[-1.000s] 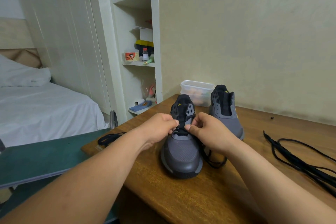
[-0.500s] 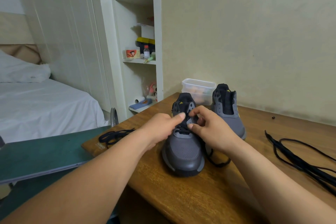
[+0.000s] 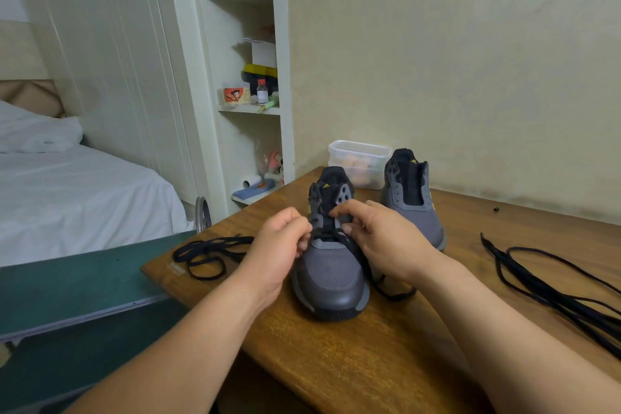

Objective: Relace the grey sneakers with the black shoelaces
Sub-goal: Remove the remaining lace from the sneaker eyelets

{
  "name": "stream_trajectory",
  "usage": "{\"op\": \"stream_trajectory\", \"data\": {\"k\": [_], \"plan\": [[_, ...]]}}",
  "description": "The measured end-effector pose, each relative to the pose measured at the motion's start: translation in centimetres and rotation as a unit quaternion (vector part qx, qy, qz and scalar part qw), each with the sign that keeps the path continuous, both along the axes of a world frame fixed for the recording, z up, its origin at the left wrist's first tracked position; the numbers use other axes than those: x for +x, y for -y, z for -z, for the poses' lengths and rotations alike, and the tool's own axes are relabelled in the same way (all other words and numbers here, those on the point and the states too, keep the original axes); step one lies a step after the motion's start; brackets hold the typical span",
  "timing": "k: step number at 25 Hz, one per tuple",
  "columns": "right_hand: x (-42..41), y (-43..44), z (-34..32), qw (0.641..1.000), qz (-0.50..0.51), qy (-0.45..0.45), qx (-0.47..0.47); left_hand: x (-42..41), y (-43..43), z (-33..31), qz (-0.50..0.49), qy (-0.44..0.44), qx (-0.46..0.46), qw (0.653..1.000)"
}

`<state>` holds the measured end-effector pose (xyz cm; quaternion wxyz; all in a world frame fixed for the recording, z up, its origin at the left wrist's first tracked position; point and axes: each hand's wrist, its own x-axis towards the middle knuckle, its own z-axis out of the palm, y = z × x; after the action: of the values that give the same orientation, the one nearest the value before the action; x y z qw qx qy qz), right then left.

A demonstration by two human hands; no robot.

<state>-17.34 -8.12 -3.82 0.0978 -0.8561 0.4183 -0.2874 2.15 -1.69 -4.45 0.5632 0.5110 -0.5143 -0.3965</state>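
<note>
Near grey sneaker (image 3: 331, 282), mesh-topped with a black tongue and a dark sole, stands toe toward me on the brown wooden table (image 3: 369, 366), between both hands on my feed. A flat black shoelace (image 3: 327, 238) crosses its lowest eyelets. My left hand (image 3: 279, 254) sits against the shoe's left side, fingers curled, thumb and forefinger pinching that lace just beside the left eyelet row. My right hand (image 3: 386, 245) is on the other side, forefinger and thumb closed on the grey eyelet flap higher up; whether a lace tip is between them I cannot tell. From under that hand the lace trails down the shoe's right side and loops on the wood. The far grey sneaker (image 3: 416, 212) stands behind and to the right, just in front of a clear plastic lidded box (image 3: 359, 158) by the wall. A looped black lace (image 3: 208, 255) lies at the table's left corner; I cannot tell whether it joins the threaded one. A bundle of long black cords (image 3: 544, 289) lies well apart to the right. Left of the table I see a green board (image 3: 67, 282), a white-sheeted bed (image 3: 84, 198) and a cream shelf unit (image 3: 248, 109).
</note>
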Motion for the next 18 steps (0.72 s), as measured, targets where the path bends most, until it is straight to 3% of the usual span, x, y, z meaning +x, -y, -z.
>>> {"op": "stream_trajectory", "data": {"k": [4, 6, 7, 9, 11, 12, 15, 18], "plan": [[0.0, 0.1, -0.1, 1.000, 0.001, -0.006, -0.009, -0.4, 1.6, -2.9, -0.006, 0.158, 0.134, 0.978], [-0.1, 0.0, -0.1, 1.000, 0.006, -0.013, -0.005, -0.8, 1.7, -3.7, -0.003, 0.196, 0.102, 0.975], [-0.1, 0.0, 0.0, 1.000, 0.006, -0.011, -0.004, -0.7, 1.6, -3.5, -0.004, 0.166, 0.060, 0.984], [0.0, 0.0, 0.0, 1.000, 0.006, -0.005, -0.001, -0.2, 0.7, -2.6, -0.004, -0.011, -0.011, 1.000], [0.1, 0.3, 0.1, 1.000, 0.006, -0.004, 0.003, 0.5, 0.2, -1.5, 0.007, -0.184, -0.012, 0.983], [0.1, 0.3, 0.2, 1.000, 0.008, -0.006, 0.004, 0.7, 0.4, -1.0, -0.005, -0.186, 0.018, 0.982], [0.2, 0.3, 0.2, 1.000, 0.011, -0.011, 0.003, 1.2, 1.5, -1.5, -0.012, -0.004, 0.165, 0.986], [0.1, 0.3, 0.1, 1.000, 0.012, -0.013, -0.002, 0.6, 1.8, -3.1, 0.043, 0.165, 0.178, 0.969]]}}
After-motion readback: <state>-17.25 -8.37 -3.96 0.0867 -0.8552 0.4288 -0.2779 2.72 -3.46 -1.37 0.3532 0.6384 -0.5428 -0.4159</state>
